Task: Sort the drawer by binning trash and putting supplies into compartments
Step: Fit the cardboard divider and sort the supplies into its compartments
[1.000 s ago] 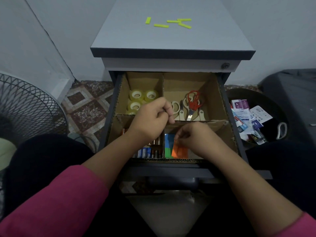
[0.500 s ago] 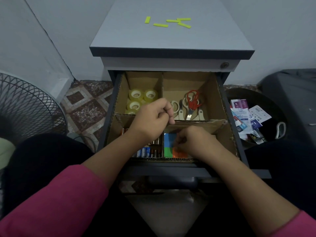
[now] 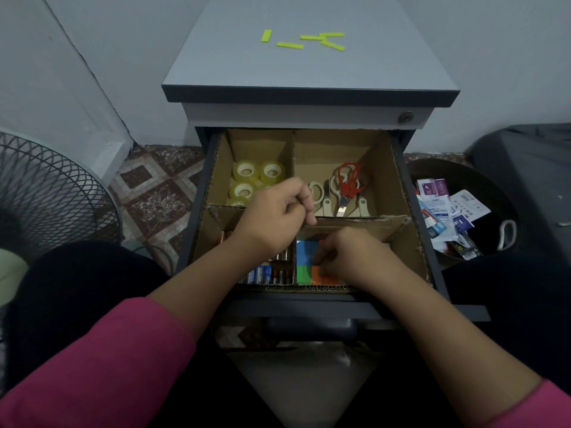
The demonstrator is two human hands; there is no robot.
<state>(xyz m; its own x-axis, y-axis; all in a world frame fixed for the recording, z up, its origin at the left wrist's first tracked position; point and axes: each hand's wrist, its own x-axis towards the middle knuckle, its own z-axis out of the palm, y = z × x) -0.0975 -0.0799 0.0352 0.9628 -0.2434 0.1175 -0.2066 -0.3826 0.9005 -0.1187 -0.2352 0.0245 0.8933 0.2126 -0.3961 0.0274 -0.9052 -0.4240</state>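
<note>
The open drawer (image 3: 431, 261) holds cardboard compartments: tape rolls (image 3: 247, 173) back left, scissors (image 3: 347, 182) back right, batteries (image 3: 265, 274) front left, coloured sticky note pads (image 3: 304, 253) front right. My left hand (image 3: 272, 220) is curled over the cross divider (image 3: 364, 222), thumb on its near side, gripping its top edge. My right hand (image 3: 355, 257) is down in the front right compartment, fingers pinching an orange pad (image 3: 319, 278) lying beside a green one.
A dark round bin (image 3: 482, 176) with wrappers (image 3: 445, 208) stands on the floor right of the drawer. Several yellow strips (image 3: 309, 41) lie on the cabinet top. A fan grille (image 3: 46, 196) is at the left. My knees flank the drawer.
My right hand has lowered the orange pad from a tilted position down flat into the front right compartment. My left hand has stayed on the divider.
</note>
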